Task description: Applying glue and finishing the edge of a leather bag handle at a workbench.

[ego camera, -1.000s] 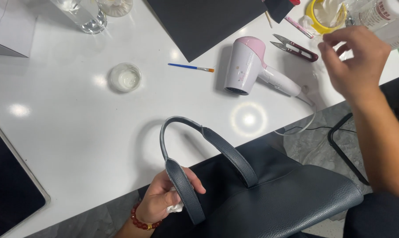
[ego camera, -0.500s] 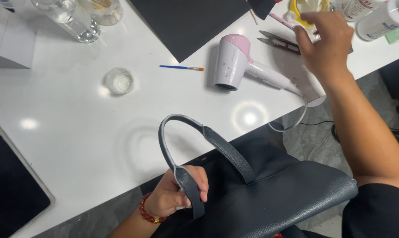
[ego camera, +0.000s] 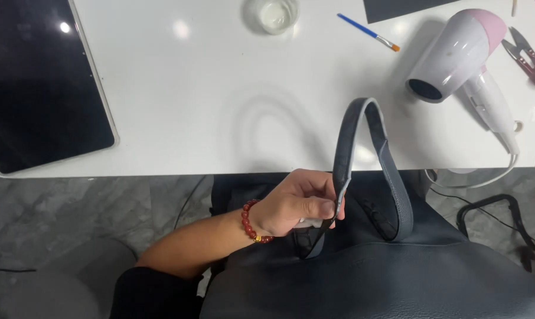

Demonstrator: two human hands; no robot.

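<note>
Here left hand [ego camera: 297, 204] pinches bag handle [ego camera: 362, 153].

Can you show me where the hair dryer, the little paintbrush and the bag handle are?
hair dryer [ego camera: 456, 56], head view, white barrel.
paintbrush [ego camera: 362, 31], head view, blue stick.
bag handle [ego camera: 362, 118], head view, top of loop.

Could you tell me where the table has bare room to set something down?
The widest bare patch lies between the dark tablet and the bag handle, below the glass dish. The right end is crowded: hair dryer, brush, snips.
</note>
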